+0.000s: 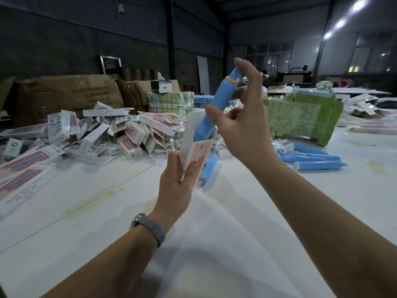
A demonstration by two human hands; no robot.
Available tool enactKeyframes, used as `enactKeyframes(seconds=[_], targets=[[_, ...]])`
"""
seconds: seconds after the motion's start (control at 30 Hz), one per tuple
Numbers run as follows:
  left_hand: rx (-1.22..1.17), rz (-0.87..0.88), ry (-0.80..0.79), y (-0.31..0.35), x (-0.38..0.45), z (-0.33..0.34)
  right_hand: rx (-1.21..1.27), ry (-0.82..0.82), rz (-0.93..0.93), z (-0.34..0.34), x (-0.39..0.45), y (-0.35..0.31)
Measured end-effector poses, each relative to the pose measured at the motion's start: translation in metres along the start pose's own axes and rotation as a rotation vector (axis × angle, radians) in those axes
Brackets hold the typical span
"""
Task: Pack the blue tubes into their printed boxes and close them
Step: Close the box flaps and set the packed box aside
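My left hand [178, 175] grips the printed box [196, 157] upright above the white surface [214, 233], top flaps open. My right hand [238, 119] pinches a blue tube [214, 108], its lower end inside the box. Beyond, loose tubes [311, 158] lie right, piled boxes [103, 134] left.

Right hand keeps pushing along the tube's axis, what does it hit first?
Probably the open printed box held by the left hand: the right hand holds the blue tube with its lower end already inside the mouth. Depth inside is hidden.
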State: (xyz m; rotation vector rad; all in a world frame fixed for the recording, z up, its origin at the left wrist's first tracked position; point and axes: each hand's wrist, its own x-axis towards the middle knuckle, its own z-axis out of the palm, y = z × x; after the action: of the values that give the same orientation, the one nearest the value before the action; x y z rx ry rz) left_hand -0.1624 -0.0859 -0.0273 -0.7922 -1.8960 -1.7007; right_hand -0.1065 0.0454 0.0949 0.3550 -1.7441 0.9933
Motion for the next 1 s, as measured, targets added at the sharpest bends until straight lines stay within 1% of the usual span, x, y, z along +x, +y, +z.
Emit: enactKeyframes(seconds=[0.1,0.27,0.4,0.43,0.53,0.6,0.67,0.73,0.77,0.8,0.83,0.87,0.9,0.93,1.0], targets=[[0.002,0.010,0.000,0.000,0.002,0.000,-0.032,-0.029,0.056,0.002,-0.004,0.001],[-0.018,-0.030,0.001,0.001,0.001,0.001,-0.112,-0.046,0.000,0.008,-0.015,0.004],[-0.060,-0.017,0.022,-0.001,0.003,0.001,-0.254,-0.230,-0.028,0.024,-0.046,0.016],[-0.068,-0.014,0.019,-0.002,0.003,0.001,-0.280,-0.255,-0.037,0.028,-0.051,0.018],[-0.101,-0.061,0.027,-0.004,0.004,0.000,-0.286,-0.217,-0.085,0.032,-0.052,0.021],[-0.072,-0.079,0.080,-0.005,0.006,-0.001,-0.217,-0.178,-0.107,0.032,-0.050,0.026],[-0.035,-0.095,0.165,-0.007,0.008,-0.004,-0.146,-0.119,-0.031,0.028,-0.048,0.038],[-0.035,-0.110,0.209,-0.010,0.009,-0.006,-0.128,-0.086,0.135,0.027,-0.044,0.055],[-0.026,-0.119,0.210,-0.010,0.009,-0.005,-0.134,-0.109,0.231,0.028,-0.041,0.066],[-0.017,-0.122,0.214,-0.011,0.009,-0.005,-0.141,-0.167,0.332,0.031,-0.036,0.078],[-0.015,-0.119,0.220,-0.013,0.009,-0.004,-0.165,-0.257,0.424,0.036,-0.031,0.091],[-0.023,-0.121,0.228,-0.014,0.009,-0.003,-0.231,-0.376,0.484,0.043,-0.025,0.105],[-0.032,-0.125,0.234,-0.015,0.009,-0.003,-0.342,-0.504,0.501,0.051,-0.018,0.118],[-0.043,-0.128,0.230,-0.015,0.010,-0.002,-0.486,-0.613,0.474,0.060,-0.009,0.130],[-0.070,-0.150,0.220,-0.016,0.011,0.000,-0.793,-0.801,0.326,0.076,0.007,0.148]])
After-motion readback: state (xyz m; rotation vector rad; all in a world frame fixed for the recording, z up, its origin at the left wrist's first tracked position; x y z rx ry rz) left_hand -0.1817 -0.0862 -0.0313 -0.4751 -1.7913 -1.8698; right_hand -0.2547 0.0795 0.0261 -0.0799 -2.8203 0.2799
